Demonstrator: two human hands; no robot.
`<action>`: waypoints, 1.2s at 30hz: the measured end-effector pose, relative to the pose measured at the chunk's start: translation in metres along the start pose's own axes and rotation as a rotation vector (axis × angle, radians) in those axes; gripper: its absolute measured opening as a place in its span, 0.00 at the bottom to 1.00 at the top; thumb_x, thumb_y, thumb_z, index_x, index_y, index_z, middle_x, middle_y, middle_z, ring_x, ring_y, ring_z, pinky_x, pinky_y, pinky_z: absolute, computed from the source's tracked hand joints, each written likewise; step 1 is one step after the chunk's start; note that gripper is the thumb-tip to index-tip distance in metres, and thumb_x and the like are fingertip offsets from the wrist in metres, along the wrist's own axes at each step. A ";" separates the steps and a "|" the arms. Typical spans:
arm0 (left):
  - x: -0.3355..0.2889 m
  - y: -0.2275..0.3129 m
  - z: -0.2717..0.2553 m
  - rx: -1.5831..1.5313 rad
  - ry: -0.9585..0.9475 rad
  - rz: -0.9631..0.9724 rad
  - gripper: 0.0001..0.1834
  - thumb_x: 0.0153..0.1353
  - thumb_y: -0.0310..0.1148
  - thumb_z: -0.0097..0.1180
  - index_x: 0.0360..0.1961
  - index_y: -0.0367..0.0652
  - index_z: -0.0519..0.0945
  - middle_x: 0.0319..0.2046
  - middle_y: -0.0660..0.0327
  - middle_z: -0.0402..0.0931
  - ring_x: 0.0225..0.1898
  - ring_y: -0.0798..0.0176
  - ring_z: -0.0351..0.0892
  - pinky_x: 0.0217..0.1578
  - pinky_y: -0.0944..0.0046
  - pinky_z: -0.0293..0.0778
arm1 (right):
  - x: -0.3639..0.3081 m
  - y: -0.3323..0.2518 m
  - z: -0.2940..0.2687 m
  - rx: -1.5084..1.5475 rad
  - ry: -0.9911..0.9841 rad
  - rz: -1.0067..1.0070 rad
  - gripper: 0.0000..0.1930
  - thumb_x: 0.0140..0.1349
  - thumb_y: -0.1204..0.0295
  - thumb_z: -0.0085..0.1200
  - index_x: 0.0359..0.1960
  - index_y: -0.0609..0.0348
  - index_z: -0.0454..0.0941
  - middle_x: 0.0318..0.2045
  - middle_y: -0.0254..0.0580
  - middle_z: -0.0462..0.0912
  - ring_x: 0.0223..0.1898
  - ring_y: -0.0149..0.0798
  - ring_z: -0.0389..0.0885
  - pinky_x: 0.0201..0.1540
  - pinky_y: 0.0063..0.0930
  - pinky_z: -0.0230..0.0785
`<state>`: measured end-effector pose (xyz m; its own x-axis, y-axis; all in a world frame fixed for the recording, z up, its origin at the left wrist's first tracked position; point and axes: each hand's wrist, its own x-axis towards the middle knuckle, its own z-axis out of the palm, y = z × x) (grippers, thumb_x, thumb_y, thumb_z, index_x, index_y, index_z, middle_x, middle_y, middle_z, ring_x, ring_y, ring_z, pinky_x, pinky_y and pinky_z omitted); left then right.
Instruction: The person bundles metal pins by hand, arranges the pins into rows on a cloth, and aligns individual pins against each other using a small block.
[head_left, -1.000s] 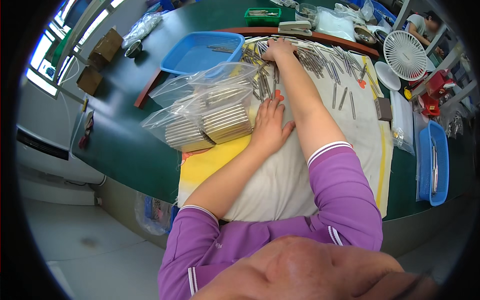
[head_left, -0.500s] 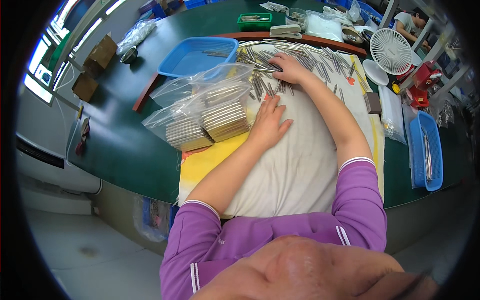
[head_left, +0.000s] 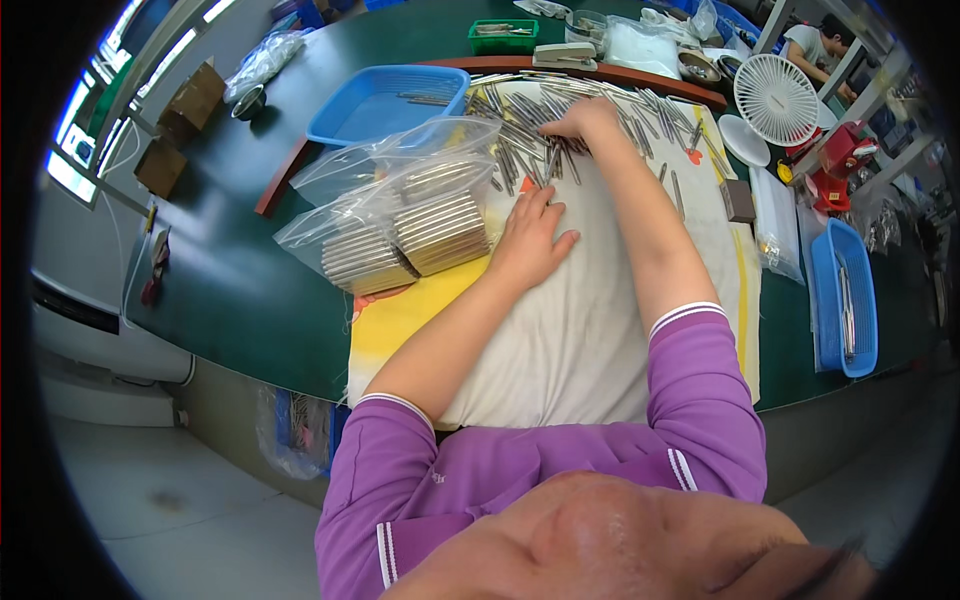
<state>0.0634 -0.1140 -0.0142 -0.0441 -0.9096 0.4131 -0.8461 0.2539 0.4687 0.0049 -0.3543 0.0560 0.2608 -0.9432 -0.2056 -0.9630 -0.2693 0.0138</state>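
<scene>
My left hand (head_left: 529, 240) lies flat on the pale cloth (head_left: 570, 330), open, its fingertips by the near edge of a pile of slim metal rods (head_left: 515, 165). Farther off, my right hand (head_left: 588, 122) reaches down into the pile with curled fingers. Its fingertips are partly hidden among the rods, so what they grip cannot be made out. Left of my left hand, neat stacks of silvery rods (head_left: 440, 232) stand side by side, with clear plastic bags (head_left: 350, 205) over and around them.
A blue tray (head_left: 350, 118) holding a few rods sits behind the bags. Along the back run a reddish-brown strip (head_left: 660, 84), a green box (head_left: 503, 38) and a stapler (head_left: 565, 56). To the right are a dark block (head_left: 738, 201), a white fan (head_left: 777, 100) and a blue basket (head_left: 846, 300). Another person (head_left: 815, 50) sits beyond.
My right hand has turned and curled its fingers down into the rods, where they were spread over them before. My left hand rests at nearly the same spot. The whole view has shifted slightly.
</scene>
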 end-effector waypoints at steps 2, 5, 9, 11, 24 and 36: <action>0.002 -0.001 0.002 -0.005 0.001 0.005 0.25 0.60 0.41 0.60 0.54 0.37 0.76 0.64 0.45 0.63 0.68 0.39 0.58 0.67 0.48 0.57 | 0.001 -0.010 0.005 -0.004 -0.012 0.039 0.53 0.40 0.33 0.64 0.63 0.60 0.71 0.65 0.51 0.66 0.65 0.49 0.68 0.61 0.40 0.67; -0.001 -0.004 0.001 -0.009 0.006 -0.001 0.25 0.60 0.41 0.60 0.53 0.36 0.76 0.64 0.45 0.64 0.67 0.39 0.59 0.66 0.48 0.58 | -0.005 -0.015 0.001 0.116 -0.031 0.094 0.55 0.39 0.38 0.67 0.66 0.62 0.66 0.65 0.52 0.64 0.66 0.51 0.65 0.63 0.42 0.66; 0.000 -0.004 0.003 -0.016 0.016 0.015 0.24 0.60 0.41 0.60 0.53 0.36 0.76 0.64 0.45 0.64 0.67 0.40 0.60 0.66 0.48 0.58 | -0.006 -0.012 -0.001 0.173 -0.040 0.137 0.53 0.40 0.42 0.69 0.66 0.61 0.65 0.63 0.51 0.67 0.65 0.50 0.67 0.62 0.43 0.67; -0.002 -0.005 0.002 -0.012 0.020 0.011 0.24 0.60 0.41 0.60 0.53 0.36 0.76 0.64 0.45 0.64 0.66 0.40 0.60 0.66 0.48 0.58 | -0.014 -0.016 0.000 0.215 0.091 0.185 0.38 0.40 0.53 0.66 0.56 0.59 0.77 0.60 0.50 0.73 0.60 0.45 0.75 0.59 0.33 0.71; 0.000 -0.005 0.001 -0.015 0.027 0.020 0.23 0.59 0.40 0.60 0.52 0.36 0.77 0.63 0.44 0.65 0.66 0.41 0.61 0.65 0.49 0.59 | -0.008 -0.021 0.002 0.274 0.059 0.145 0.26 0.45 0.70 0.61 0.51 0.61 0.81 0.54 0.50 0.80 0.57 0.46 0.79 0.56 0.41 0.73; -0.001 -0.009 0.002 -0.021 0.029 0.016 0.23 0.60 0.40 0.60 0.51 0.36 0.77 0.62 0.45 0.66 0.65 0.41 0.62 0.65 0.49 0.60 | -0.001 0.007 0.016 0.192 0.187 -0.094 0.16 0.43 0.67 0.61 0.34 0.60 0.87 0.37 0.49 0.87 0.40 0.45 0.87 0.43 0.32 0.78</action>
<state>0.0697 -0.1164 -0.0205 -0.0418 -0.8954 0.4434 -0.8340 0.2757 0.4780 -0.0036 -0.3521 0.0406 0.3409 -0.9400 -0.0126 -0.9245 -0.3328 -0.1858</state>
